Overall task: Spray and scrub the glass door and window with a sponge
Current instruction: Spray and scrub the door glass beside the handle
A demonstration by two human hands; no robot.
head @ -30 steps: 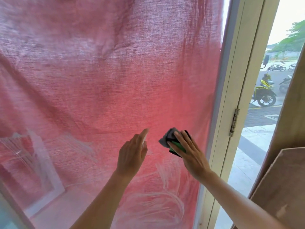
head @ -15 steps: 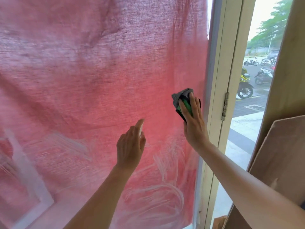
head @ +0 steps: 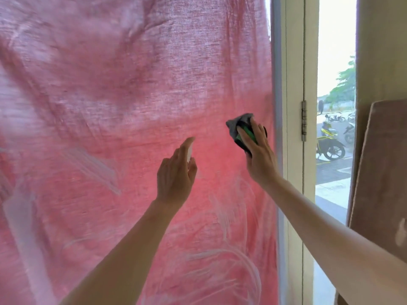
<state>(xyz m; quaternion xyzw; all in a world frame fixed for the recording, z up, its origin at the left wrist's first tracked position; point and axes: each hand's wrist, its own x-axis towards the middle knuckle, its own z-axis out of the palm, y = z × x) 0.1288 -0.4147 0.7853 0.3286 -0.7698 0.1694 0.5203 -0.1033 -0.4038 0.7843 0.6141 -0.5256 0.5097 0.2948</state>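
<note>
A large glass pane (head: 132, 106) fills the view, with a pink-red curtain behind it and white soapy smears low down. My right hand (head: 258, 155) presses a green and black sponge (head: 243, 134), wrapped with a grey cloth, flat against the glass near the pane's right edge. My left hand (head: 176, 175) is raised a little lower and to the left, closed around a small white spray bottle (head: 189, 151) whose top shows under the index finger. Most of the bottle is hidden by the hand.
A cream door frame (head: 295, 84) with a metal hinge (head: 304, 121) runs down the right side of the pane. Beyond it is an opening to a street with parked motorbikes (head: 330, 142). A brown board (head: 383, 164) leans at the far right.
My right hand slid the sponge up and right along the glass toward the frame, then settled slightly lower. My left hand kept the bottle raised, roughly in place. The view shifted leftward.
</note>
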